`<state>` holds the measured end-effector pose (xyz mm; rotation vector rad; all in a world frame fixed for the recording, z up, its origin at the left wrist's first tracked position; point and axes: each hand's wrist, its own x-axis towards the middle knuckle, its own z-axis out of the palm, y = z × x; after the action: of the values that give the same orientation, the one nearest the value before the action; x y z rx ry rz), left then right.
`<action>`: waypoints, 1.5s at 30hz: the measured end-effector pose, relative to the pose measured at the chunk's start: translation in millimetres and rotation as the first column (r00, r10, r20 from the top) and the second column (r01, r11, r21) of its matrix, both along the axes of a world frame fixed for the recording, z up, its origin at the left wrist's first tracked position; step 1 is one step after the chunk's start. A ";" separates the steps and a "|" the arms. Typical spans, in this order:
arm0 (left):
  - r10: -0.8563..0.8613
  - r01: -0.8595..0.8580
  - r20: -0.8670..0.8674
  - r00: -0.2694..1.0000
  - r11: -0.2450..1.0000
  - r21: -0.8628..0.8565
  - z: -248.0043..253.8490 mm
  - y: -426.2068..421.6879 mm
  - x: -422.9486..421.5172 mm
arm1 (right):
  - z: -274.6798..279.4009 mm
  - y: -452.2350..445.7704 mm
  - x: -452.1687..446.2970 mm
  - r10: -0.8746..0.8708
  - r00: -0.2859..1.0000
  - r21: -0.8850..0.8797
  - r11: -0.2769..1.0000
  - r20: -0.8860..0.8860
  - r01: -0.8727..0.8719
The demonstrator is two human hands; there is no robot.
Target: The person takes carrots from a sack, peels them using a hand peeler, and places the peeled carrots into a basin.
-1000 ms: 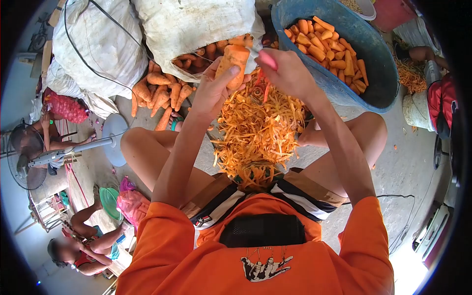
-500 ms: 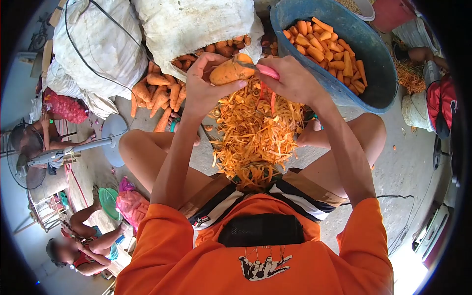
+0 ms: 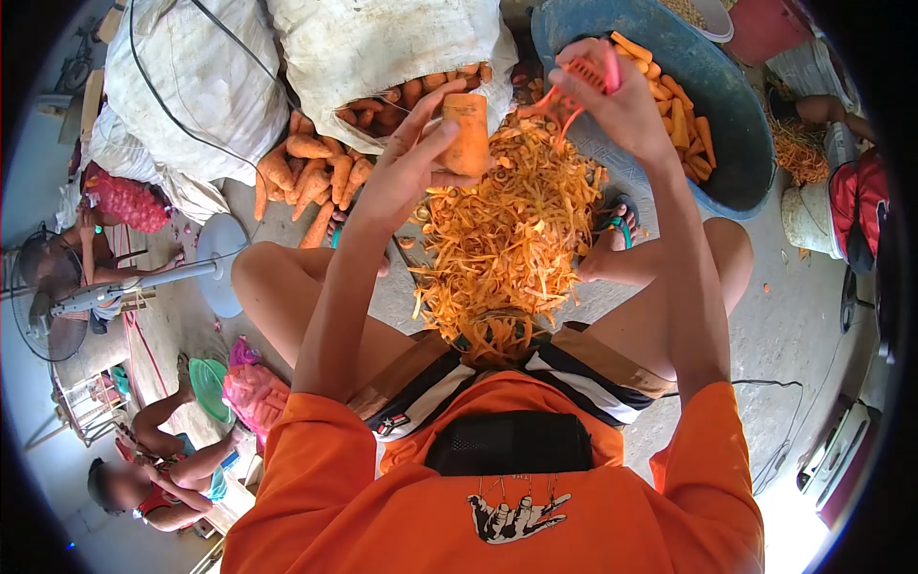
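Note:
In my left hand (image 3: 413,158) is a thick carrot piece (image 3: 466,134), held upright with a flat-cut top and patches of skin on its side. My right hand (image 3: 622,105) is closed around a red peeler (image 3: 564,100), apart from the carrot and in front of the blue tub. A pink handle (image 3: 611,72) also shows in that hand; its blade cannot be made out. Below both hands lies a heap of carrot peelings (image 3: 497,239) between my legs.
A blue tub (image 3: 751,172) at upper right holds peeled carrots (image 3: 679,105). Unpeeled carrots (image 3: 311,172) spill beside white sacks (image 3: 387,38). A standing fan (image 3: 48,297) is at left. Other people (image 3: 172,469) sit at left, and another person's arm (image 3: 827,107) shows at right.
The pink-handled blade has come away from the carrot's end, which is now flat. My right hand has moved up and right, bringing the peeler forward. My left hand has turned the carrot upright.

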<state>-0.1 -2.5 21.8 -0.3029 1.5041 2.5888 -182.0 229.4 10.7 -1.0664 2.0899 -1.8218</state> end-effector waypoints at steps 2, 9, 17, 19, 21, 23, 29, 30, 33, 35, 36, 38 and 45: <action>-0.024 0.020 -0.089 0.996 0.999 -0.042 -9.1 4.7 3.5 | 6.4 -2.7 5.7 -0.016 1.000 -0.059 0.998 0.003 0.016; -0.050 0.065 -0.136 0.990 0.992 0.111 -18.1 17.5 4.8 | 5.7 -25.5 43.9 0.137 0.989 -0.276 0.954 0.046 -0.120; 0.015 -0.037 -0.309 0.951 0.997 -0.065 -28.0 27.0 -3.0 | 14.7 -32.2 52.2 0.149 0.988 -0.319 0.939 0.042 -0.128; 0.055 -0.090 -0.318 0.946 0.991 -0.095 -27.3 27.4 -4.2 | 18.5 -31.7 51.3 0.159 0.987 -0.320 0.937 0.025 -0.143; 0.006 -0.048 -0.353 0.936 0.993 -0.110 -31.0 23.7 -5.5 | 13.8 -33.0 46.5 0.148 0.989 -0.317 0.939 0.015 -0.136; -0.027 -0.006 -0.380 0.925 0.996 -0.086 -32.9 21.3 -5.3 | 5.9 -33.5 32.4 0.138 0.990 -0.315 0.940 0.003 -0.130; 0.037 -0.059 -0.318 0.947 0.996 -0.061 -22.7 23.3 -5.0 | 8.4 -27.1 16.8 0.089 0.989 -0.397 0.917 0.119 -0.034; 0.082 -0.116 -0.286 0.955 0.988 -0.103 -26.8 22.2 -6.4 | 23.9 -27.9 37.9 0.099 0.995 -0.333 0.938 -0.008 -0.096; -0.052 -0.060 -0.420 0.906 0.966 -0.251 -33.0 16.2 -6.2 | 17.8 -29.4 45.9 0.134 0.988 -0.301 0.942 -0.075 -0.150; -0.086 -0.003 -0.455 0.886 0.981 -0.192 -29.7 18.7 -0.5 | 13.1 -20.9 16.7 0.036 0.999 -0.257 0.966 -0.015 -0.039; -0.117 0.054 -0.502 0.857 0.989 -0.138 -25.6 20.5 1.2 | 12.2 -20.4 4.5 -0.025 0.998 -0.230 0.973 -0.061 0.011; -0.015 -0.029 -0.429 0.903 0.995 -0.096 -17.7 29.6 -3.5 | 1.5 -19.9 0.5 -0.083 0.990 -0.212 0.976 -0.117 0.057; -0.050 0.002 -0.437 0.898 0.994 -0.111 -25.8 18.1 -0.1 | 16.7 -29.2 19.9 0.171 0.983 -0.372 0.919 0.071 -0.133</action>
<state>-0.2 15.6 -4.0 0.3190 1.7676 2.6794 -162.1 200.2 27.4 -1.1505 1.5952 -2.1864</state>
